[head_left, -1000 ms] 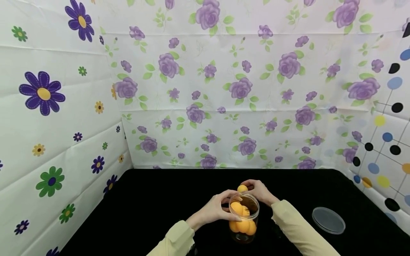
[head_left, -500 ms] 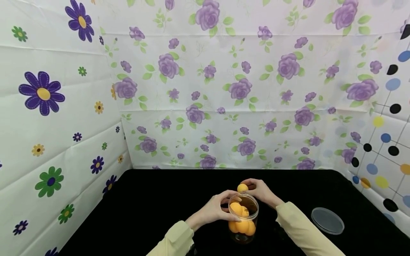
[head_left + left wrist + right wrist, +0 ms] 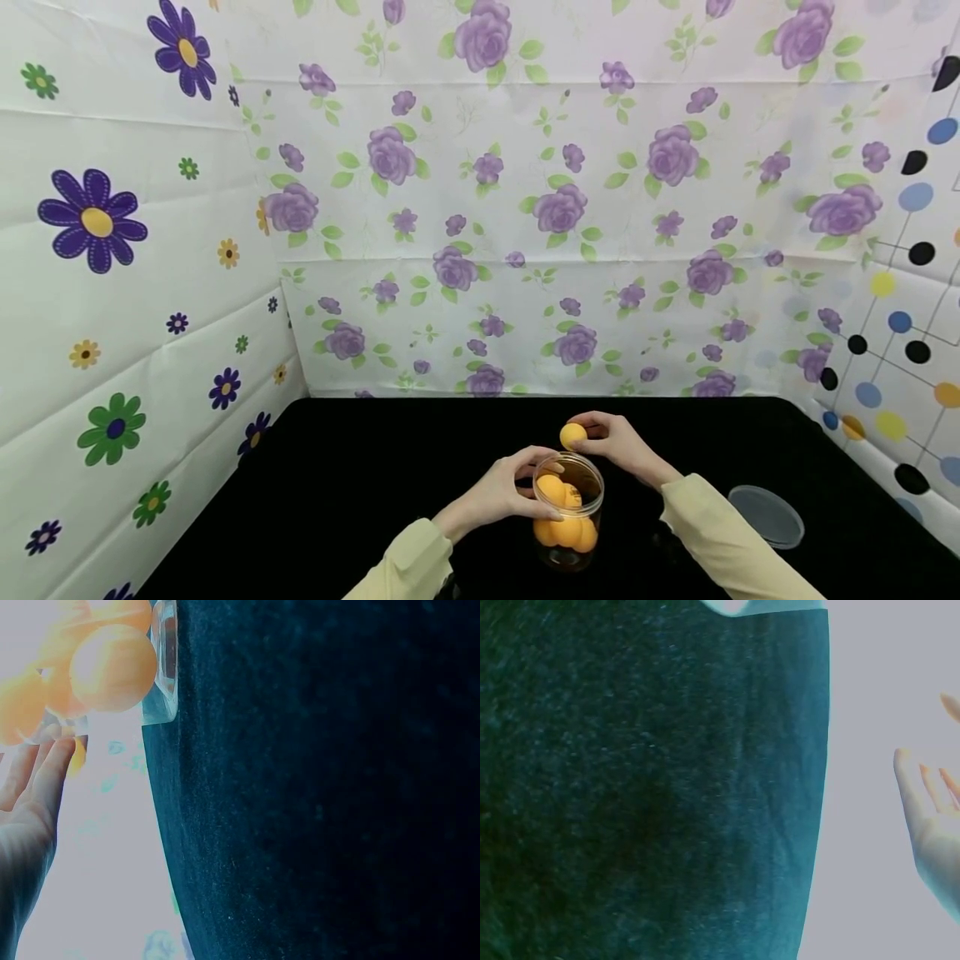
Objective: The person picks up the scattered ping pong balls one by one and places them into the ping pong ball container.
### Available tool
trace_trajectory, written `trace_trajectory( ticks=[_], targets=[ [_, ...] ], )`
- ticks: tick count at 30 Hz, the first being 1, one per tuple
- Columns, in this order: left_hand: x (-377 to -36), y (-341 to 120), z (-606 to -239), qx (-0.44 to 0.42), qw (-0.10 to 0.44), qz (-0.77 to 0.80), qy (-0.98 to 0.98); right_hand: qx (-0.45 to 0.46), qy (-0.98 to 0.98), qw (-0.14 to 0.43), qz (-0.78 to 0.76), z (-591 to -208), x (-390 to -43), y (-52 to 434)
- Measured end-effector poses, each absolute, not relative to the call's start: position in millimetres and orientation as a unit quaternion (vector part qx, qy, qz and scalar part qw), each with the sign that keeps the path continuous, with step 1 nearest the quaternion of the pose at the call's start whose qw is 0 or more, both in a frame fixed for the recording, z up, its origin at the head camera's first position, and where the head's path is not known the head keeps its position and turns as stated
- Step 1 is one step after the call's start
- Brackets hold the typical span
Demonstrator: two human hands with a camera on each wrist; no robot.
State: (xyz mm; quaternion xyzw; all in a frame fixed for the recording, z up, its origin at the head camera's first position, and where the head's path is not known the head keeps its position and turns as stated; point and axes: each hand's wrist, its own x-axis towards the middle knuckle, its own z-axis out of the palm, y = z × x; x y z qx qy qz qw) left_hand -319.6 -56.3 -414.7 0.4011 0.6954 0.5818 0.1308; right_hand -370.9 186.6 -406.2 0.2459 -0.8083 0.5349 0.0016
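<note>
The right hand point(image 3: 617, 442) now holds its orange ball point(image 3: 573, 435) a little higher and further back than a second ago, clear of the jar point(image 3: 567, 510) mouth rather than right at its rim; its fingers pinch the ball from the right side. The left hand point(image 3: 504, 492) has not shifted: fingers and thumb curl round the jar's upper wall from the left. The lid point(image 3: 766, 516) lies in much the same place on the black worktop point(image 3: 360, 483), to the right of the right sleeve point(image 3: 720, 542), well apart from the jar

The jar stands upright near the front middle of the worktop, its long axis vertical and its open mouth pointing up. Several orange balls point(image 3: 564, 525) sit stacked inside it; in the left wrist view they point(image 3: 112, 667) show through the clear wall, with the fingertips point(image 3: 56, 761) beside them. The held ball is round, so it shows no direction; it hangs just behind and above the mouth
</note>
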Motion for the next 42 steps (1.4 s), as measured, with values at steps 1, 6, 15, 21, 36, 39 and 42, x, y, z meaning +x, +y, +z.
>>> trace_trajectory(
  ticks=[1,6,15,21,36,39,42],
  targets=[
    [-320,-56,-415,0.400,0.131,0.582,0.695,0.243,-0.807,0.001,0.538,-404,-370,187],
    [-320,-57,-414,0.397,0.130,0.581,0.699,0.228,-0.811,-0.006,0.538,-398,-367,187],
    [-320,-57,-414,0.400,0.127,0.579,0.699,0.246,-0.800,-0.023,0.547,-384,-360,185],
    [-321,-57,-416,0.399,0.122,0.578,0.701,0.259,-0.794,-0.029,0.549,-374,-355,185],
    [-320,-56,-415,0.401,0.130,0.584,0.694,0.298,-0.753,-0.097,0.579,-356,-342,187],
    [-320,-57,-415,0.400,0.130,0.584,0.694,0.316,-0.739,-0.119,0.584,-355,-341,187],
    [-320,-57,-415,0.401,0.131,0.586,0.692,0.341,-0.725,-0.135,0.583,-353,-339,187]
  ],
)
